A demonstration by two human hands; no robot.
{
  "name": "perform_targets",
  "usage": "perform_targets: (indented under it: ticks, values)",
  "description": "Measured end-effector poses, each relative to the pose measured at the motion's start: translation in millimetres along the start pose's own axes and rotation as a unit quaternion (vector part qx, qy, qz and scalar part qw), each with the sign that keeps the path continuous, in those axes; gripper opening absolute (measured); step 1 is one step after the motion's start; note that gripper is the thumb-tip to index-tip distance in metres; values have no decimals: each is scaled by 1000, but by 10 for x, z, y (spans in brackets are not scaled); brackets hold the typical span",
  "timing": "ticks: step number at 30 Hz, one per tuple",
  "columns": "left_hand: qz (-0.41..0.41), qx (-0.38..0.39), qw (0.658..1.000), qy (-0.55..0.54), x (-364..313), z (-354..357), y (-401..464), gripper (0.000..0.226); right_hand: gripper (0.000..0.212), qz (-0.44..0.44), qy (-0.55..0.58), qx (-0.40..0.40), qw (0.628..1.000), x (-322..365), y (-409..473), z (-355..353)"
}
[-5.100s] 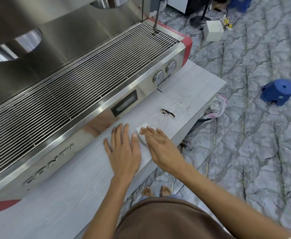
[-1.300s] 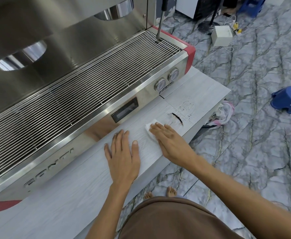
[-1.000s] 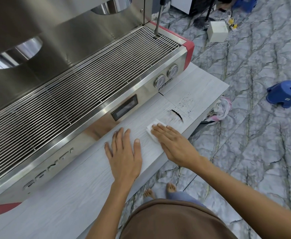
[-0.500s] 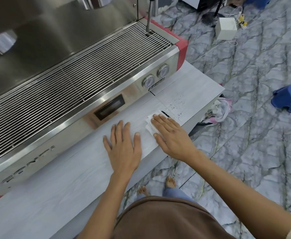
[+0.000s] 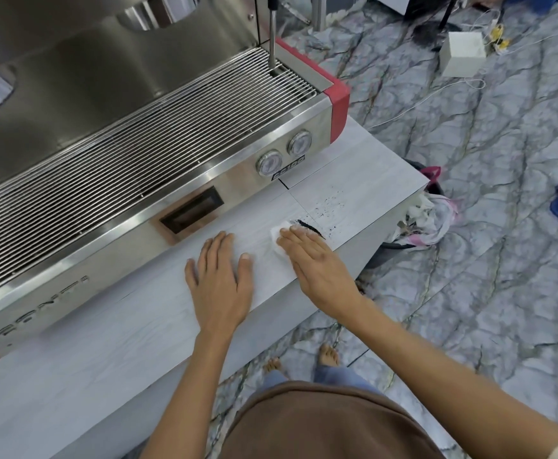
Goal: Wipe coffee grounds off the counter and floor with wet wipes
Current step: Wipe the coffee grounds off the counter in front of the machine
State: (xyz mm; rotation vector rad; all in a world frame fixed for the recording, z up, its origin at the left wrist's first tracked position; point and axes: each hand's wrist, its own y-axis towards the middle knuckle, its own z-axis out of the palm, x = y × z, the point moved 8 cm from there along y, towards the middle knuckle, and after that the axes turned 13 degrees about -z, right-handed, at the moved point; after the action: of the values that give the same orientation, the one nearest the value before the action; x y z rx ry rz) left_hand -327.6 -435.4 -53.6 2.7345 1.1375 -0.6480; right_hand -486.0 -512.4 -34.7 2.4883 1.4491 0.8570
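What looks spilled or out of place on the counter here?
Coffee grounds lie in a dark streak at the wipe's edge, with loose specks scattered beyond on the counter. Nothing else there looks odd.

Raised "CONTI" lettering on the stainless-steel espresso machine front (image 5: 112,260) left of the hands, small plate under its round gauges (image 5: 288,171) illegible

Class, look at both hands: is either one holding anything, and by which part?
The right hand presses a white wet wipe flat on the counter under its fingers, not gripping it. The left hand lies flat and empty.
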Motion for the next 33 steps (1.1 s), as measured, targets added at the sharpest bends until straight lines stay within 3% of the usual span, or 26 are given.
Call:
perform_targets:
  ticks: [9, 13, 22, 33]
  values:
    - [-14, -8, 999, -46, 42, -5, 4, 57, 47, -56, 2, 51, 997, 394, -27, 260]
    - [-20, -11, 996, -86, 81, -20, 6, 57, 44, -26, -31, 72, 997, 438, 95, 384]
    - [-4, -8, 998, -62, 99, -2, 12, 55, 48, 62, -62, 75, 993, 235, 213, 391]
    - [11, 5, 998, -57, 81, -11, -6, 61, 49, 109, -86, 81, 987, -116, 199, 240]
